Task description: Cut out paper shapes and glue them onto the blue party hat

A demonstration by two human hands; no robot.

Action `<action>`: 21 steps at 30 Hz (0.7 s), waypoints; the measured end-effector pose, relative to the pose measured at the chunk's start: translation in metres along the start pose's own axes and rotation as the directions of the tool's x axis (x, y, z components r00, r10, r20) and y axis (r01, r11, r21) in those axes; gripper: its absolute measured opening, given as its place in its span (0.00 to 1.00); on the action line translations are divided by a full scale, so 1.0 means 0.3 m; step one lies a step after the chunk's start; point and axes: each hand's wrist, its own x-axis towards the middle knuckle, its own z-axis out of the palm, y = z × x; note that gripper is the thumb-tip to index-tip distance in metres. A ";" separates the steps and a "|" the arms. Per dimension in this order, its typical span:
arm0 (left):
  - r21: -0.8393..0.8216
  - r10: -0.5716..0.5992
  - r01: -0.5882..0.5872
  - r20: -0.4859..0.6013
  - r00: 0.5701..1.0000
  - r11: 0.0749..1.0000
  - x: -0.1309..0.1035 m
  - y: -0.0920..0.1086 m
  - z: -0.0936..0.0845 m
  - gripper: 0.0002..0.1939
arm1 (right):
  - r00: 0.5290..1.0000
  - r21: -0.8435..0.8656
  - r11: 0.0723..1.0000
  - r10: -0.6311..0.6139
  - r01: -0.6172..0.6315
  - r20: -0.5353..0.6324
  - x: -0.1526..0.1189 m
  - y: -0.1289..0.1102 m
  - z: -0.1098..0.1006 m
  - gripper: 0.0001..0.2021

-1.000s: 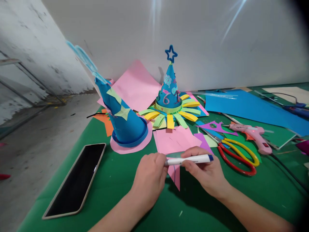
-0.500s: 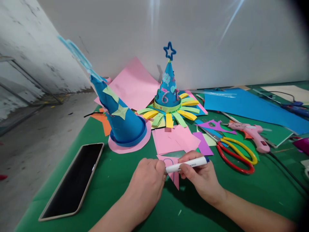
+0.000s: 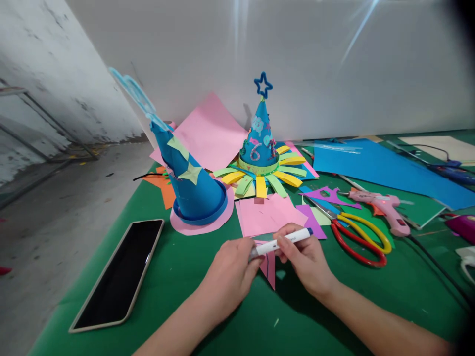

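Note:
A white marker (image 3: 281, 242) with a dark blue end is held between both hands. My left hand (image 3: 233, 269) is closed on its grey end, and my right hand (image 3: 302, 254) pinches the barrel near the blue end. Just beneath the marker lies a small pink paper piece (image 3: 269, 271) with a dark drawn line, partly hidden by the hands. Behind it are larger pink sheets (image 3: 263, 217). A blue cone hat (image 3: 198, 195) with pale green stars leans to the left, and a decorated blue cone hat (image 3: 260, 143) with a star on top stands farther back.
A phone (image 3: 118, 277) lies at the left of the green table (image 3: 178, 301). Scissors (image 3: 358, 232) with red and yellow handles and a pink glue gun (image 3: 388, 207) are on the right. Behind them spreads a large blue sheet (image 3: 374, 160).
The view has shifted slightly. The marker's blue end has moved a little left, and the fingers of my left hand have shifted, showing more of the marker's grey end.

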 end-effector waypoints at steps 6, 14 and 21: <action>0.019 0.012 -0.007 -0.280 0.960 1.000 0.002 -0.047 0.027 0.21 | 0.993 -0.046 0.999 0.014 -0.020 -0.120 0.113 -0.022 -0.067 0.09; 0.040 0.158 -0.153 -0.207 0.966 0.987 -0.011 -0.036 0.033 0.11 | 0.995 -0.412 0.906 0.092 -0.099 -0.037 0.260 -0.069 -0.068 0.21; 0.073 0.059 -0.051 -0.109 0.992 0.996 0.003 -0.058 0.023 0.14 | 0.998 -0.736 0.675 -0.010 0.048 0.056 0.125 -0.121 -0.094 0.10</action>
